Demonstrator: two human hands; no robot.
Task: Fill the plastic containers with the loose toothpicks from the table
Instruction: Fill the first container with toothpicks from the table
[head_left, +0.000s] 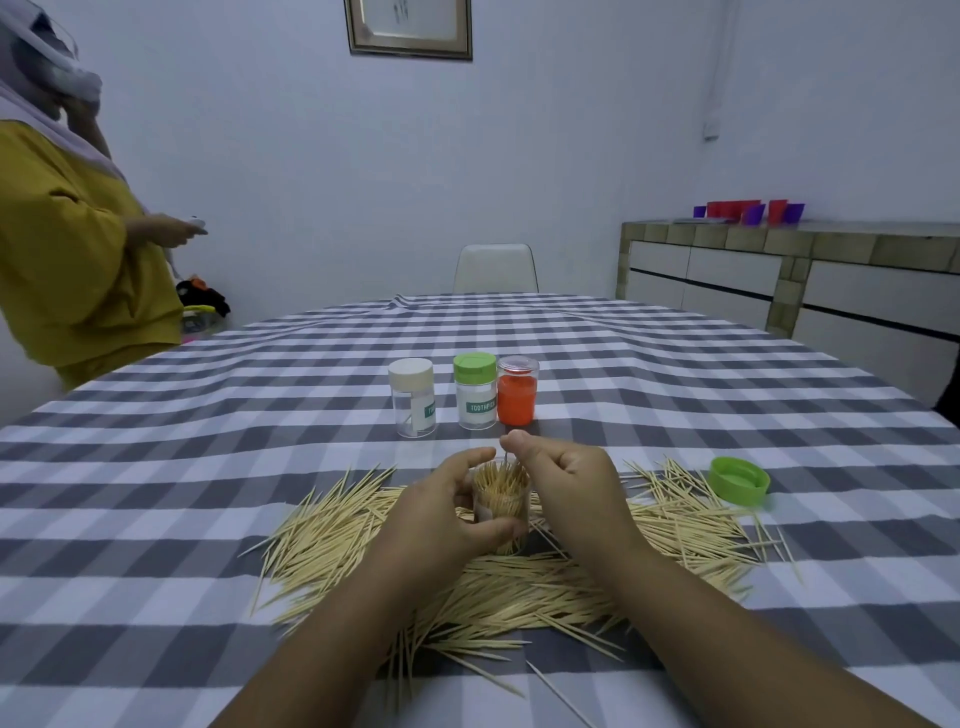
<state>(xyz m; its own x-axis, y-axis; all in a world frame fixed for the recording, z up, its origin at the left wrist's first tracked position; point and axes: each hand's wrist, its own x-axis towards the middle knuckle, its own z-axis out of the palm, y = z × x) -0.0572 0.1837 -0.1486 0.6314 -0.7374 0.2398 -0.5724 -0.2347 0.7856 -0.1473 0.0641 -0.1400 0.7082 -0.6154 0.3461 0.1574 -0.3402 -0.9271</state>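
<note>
Closest to the near edge of the table (156, 597), both forearms come in from the bottom and meet over a big messy pile of loose toothpicks (519, 587) spread across the checked cloth. The left hand (447, 506) is wrapped round an open clear container (501, 506) standing upright in the middle of the pile, thumb on the near side and fingers curled round the far side, so it's properly gripping it. That container's already packed with toothpicks standing on end. The right hand (566, 480) sits just beside it on the right, wrist bent, fingers curled in and thumb and forefinger pinched together right above the rim on what looks like a single toothpick going in. Off toward the right edge, a loose green lid (740, 480) lies open side up, at the edge of the pile. Further back, around the table's middle, three capped ones stand in a row: a cream-capped container (413, 397), a green-capped container (475, 392) labelled TOOTHPICK, and an orange container (518, 391) touching it. A white chair (496, 267) is at the far edge.
</note>
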